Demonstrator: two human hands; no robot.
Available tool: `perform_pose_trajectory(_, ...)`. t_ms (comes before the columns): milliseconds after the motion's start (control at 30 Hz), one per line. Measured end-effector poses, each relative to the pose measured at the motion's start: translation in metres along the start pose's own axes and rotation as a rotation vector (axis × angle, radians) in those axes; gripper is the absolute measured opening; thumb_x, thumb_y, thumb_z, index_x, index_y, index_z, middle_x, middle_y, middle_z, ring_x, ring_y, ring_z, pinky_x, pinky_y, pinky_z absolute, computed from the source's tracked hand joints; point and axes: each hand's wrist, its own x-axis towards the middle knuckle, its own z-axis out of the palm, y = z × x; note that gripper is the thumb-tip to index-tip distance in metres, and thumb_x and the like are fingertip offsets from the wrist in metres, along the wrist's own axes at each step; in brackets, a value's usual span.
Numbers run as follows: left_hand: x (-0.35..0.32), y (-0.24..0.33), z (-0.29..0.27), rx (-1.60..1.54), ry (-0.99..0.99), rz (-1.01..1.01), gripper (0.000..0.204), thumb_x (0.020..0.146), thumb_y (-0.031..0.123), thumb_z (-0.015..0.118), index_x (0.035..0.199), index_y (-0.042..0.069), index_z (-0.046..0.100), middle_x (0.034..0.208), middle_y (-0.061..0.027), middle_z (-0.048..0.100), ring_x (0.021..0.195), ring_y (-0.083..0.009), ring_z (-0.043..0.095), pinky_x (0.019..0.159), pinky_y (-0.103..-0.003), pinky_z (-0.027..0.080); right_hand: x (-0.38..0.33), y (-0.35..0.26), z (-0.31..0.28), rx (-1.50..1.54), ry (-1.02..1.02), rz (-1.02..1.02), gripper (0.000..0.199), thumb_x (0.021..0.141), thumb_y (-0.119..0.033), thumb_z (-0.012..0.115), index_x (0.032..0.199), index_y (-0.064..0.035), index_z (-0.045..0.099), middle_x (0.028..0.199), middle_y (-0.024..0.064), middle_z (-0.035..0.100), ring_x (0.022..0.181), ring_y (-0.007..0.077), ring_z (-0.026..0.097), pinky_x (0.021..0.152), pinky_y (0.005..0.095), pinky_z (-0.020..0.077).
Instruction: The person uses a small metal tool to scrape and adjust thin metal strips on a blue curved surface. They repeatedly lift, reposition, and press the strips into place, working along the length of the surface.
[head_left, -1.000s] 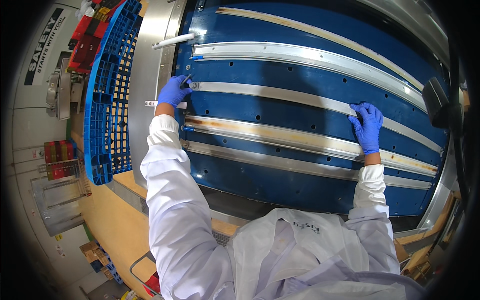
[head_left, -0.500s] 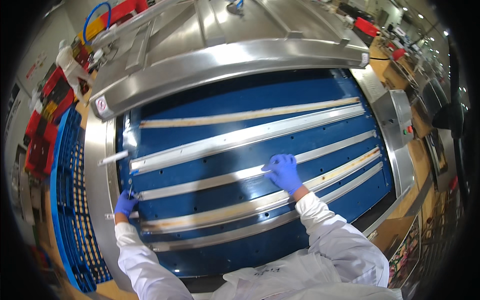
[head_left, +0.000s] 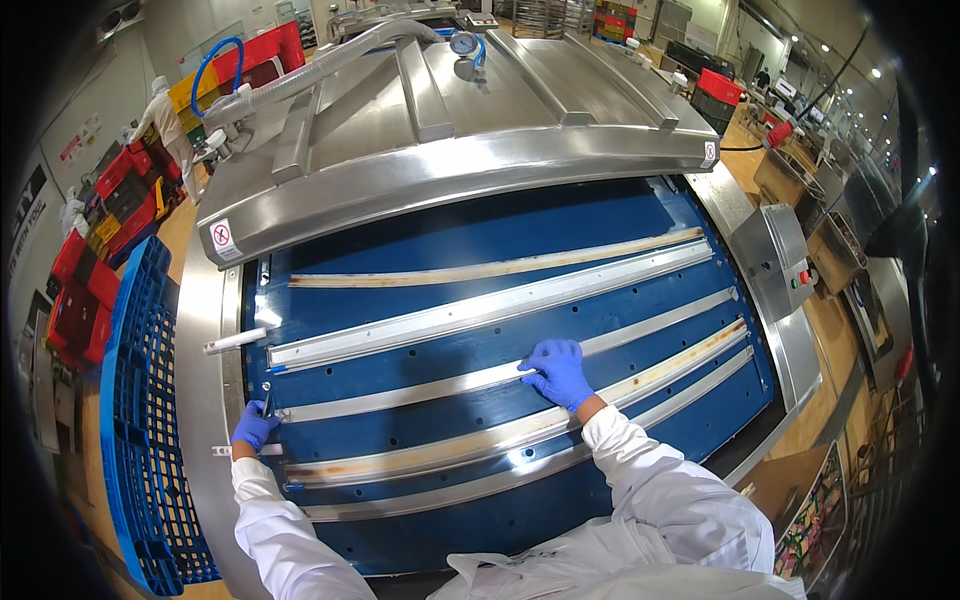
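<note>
Long pale metal strips lie across the blue bed of a stainless machine. My right hand [head_left: 557, 372] rests at the middle of one flat strip [head_left: 430, 393], its fingers pinched at the strip's surface. Whether something small sits between those fingertips is hidden. At the left end of that same strip, my left hand [head_left: 256, 425] is closed around a thin shiny metal tool [head_left: 267, 396] that points up from the fingers; its exact kind is too small to make out. Both hands wear blue gloves. Nearer me lies a brown-stained strip [head_left: 400, 462].
The machine's raised steel lid [head_left: 450, 165] spans the far side. Beyond my strip lie a white rail [head_left: 480, 305] and a stained strip [head_left: 480, 268]. A blue plastic pallet [head_left: 130, 440] stands at left, a control box [head_left: 775, 255] at right. Another person [head_left: 165, 125] stands far left.
The view has tilted, so the lid and room show more and the bed sits lower. Both hands stay at nearly the same places on the strip.
</note>
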Motion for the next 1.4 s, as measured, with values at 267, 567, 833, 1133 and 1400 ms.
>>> perform_pose_trajectory(267, 0.008, 0.009, 0.003, 0.196, -0.114, -0.120, 0.046, 0.079, 0.024, 0.077, 0.114, -0.002, 0.062, 0.100, -0.0136, 0.069, 0.086, -0.0215, 0.065, 0.078, -0.034, 0.051, -0.004, 0.006, -0.002, -0.012, 0.016, -0.016, 0.022, 0.073, -0.035, 0.078, 0.094, -0.0300, 0.073, 0.100, -0.0030, 0.057, 0.111, 0.0220, 0.049, 0.103, 0.0489, 0.0253)
perform_pose_trajectory(567, 0.016, -0.006, -0.009, 0.372, -0.204, 0.023, 0.032, 0.084, 0.028, 0.067, 0.096, -0.001, 0.070, 0.087, -0.0163, 0.071, 0.075, -0.0263, 0.065, 0.071, -0.042, 0.051, 0.005, -0.006, -0.005, -0.025, 0.003, -0.012, 0.019, 0.071, -0.028, 0.077, 0.090, -0.0283, 0.074, 0.102, -0.0018, 0.057, 0.107, 0.0241, 0.050, 0.098, 0.0471, 0.0291)
perform_pose_trajectory(833, 0.002, 0.012, -0.007, -0.037, -0.188, -0.179, 0.035, 0.085, 0.028, 0.069, 0.108, 0.001, 0.066, 0.092, -0.0084, 0.068, 0.080, -0.0200, 0.060, 0.073, -0.034, 0.048, 0.008, -0.007, -0.007, -0.022, -0.040, 0.006, 0.015, 0.071, -0.031, 0.078, 0.082, -0.0221, 0.074, 0.097, -0.0001, 0.058, 0.102, 0.0247, 0.051, 0.094, 0.0411, 0.0314)
perform_pose_trajectory(1133, 0.013, 0.001, -0.006, 0.104, -0.218, -0.070, 0.026, 0.090, 0.020, 0.066, 0.111, 0.005, 0.068, 0.089, -0.0093, 0.069, 0.076, -0.0204, 0.063, 0.067, -0.030, 0.048, 0.007, 0.009, -0.010, -0.023, -0.094, -0.007, 0.019, 0.069, -0.026, 0.080, 0.087, -0.0245, 0.076, 0.100, -0.0003, 0.059, 0.101, 0.0243, 0.051, 0.092, 0.0393, 0.0327)
perform_pose_trajectory(1400, -0.010, 0.029, -0.004, -0.093, -0.067, -0.130, 0.035, 0.093, 0.032, 0.063, 0.110, 0.002, 0.068, 0.094, -0.0071, 0.070, 0.079, -0.0164, 0.062, 0.072, -0.030, 0.048, 0.005, -0.003, 0.000, -0.001, -0.038, -0.046, 0.018, 0.070, -0.026, 0.080, 0.087, -0.0249, 0.076, 0.099, 0.0000, 0.058, 0.103, 0.0251, 0.051, 0.094, 0.0410, 0.0301)
